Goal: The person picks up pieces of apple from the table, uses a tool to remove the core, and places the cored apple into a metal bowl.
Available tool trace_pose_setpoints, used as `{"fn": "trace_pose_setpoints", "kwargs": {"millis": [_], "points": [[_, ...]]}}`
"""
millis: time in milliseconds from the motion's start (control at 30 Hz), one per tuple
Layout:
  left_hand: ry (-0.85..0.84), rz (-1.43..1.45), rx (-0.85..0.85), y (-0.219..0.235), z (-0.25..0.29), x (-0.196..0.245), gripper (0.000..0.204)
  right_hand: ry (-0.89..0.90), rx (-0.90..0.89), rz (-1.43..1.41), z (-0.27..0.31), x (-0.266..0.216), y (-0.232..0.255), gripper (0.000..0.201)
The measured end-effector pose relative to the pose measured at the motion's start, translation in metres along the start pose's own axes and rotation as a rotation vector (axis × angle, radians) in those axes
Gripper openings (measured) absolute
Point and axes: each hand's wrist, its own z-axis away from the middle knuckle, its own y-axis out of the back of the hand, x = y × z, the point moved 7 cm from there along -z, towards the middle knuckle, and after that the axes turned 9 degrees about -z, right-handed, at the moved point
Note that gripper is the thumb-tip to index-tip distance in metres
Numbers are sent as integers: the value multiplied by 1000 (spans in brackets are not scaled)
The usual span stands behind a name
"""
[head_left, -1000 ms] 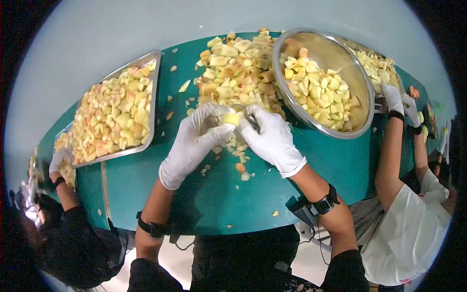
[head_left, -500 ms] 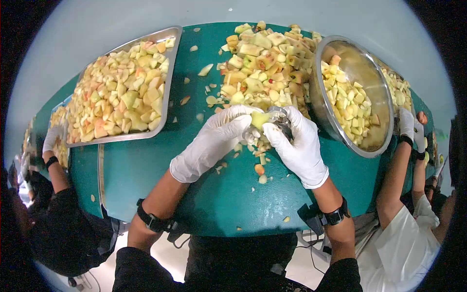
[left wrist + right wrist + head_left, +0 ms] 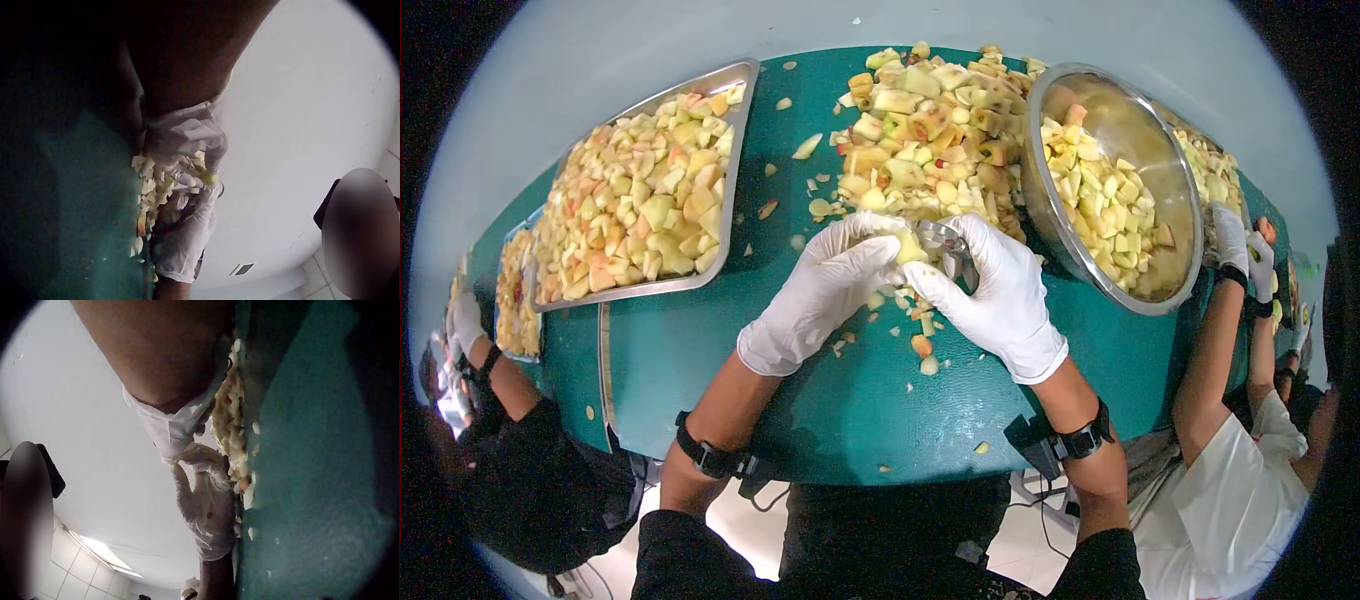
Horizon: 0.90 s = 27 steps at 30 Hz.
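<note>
Both hands wear white gloves and meet over the near edge of a heap of cut apple pieces (image 3: 920, 130). Between thumb and fingers the left hand (image 3: 815, 290) pinches a pale yellow apple piece (image 3: 910, 248), also visible as a small yellow-green piece (image 3: 209, 179) in the left wrist view. The right hand (image 3: 1005, 300) grips a shiny metal tool (image 3: 940, 236) with a rounded end, right against the apple piece; its handle is hidden by the fingers. The right thumb lies close below the piece. In the right wrist view the gloved left hand (image 3: 209, 506) faces the camera.
A metal tray (image 3: 737, 180) full of apple chunks stands at the left. To the right, a tilted steel bowl (image 3: 1135, 135) holds apple cubes. Small scraps (image 3: 922, 346) dot the green table (image 3: 880, 420). Gloved people work on both sides, one hand (image 3: 1228, 240) beyond the bowl.
The head view swung first, shifting tray, heap and bowl in the picture, then settled slightly back. Both hands stay together, and the apple piece has turned a little against the metal tool.
</note>
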Motion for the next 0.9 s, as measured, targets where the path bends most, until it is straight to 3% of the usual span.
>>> {"fn": "trace_pose_setpoints", "kwargs": {"millis": [133,233,333,533,733,900], "points": [[42,-6,-42,0,1,-2,23,35,-33,-5,-1,1,-5,45],[90,44,27,-3,3,0,21,21,-60,-1,1,3,-6,46],[73,48,-59,-8,0,3,20,23,-31,-23,0,2,-6,46],[100,9,-37,-16,1,5,21,-18,-50,-10,0,5,-6,44],[103,-228,2,-10,5,5,25,23,-49,40,1,1,-4,43],[147,-146,5,-7,2,2,25,14,-42,51,0,-1,-2,45]]}}
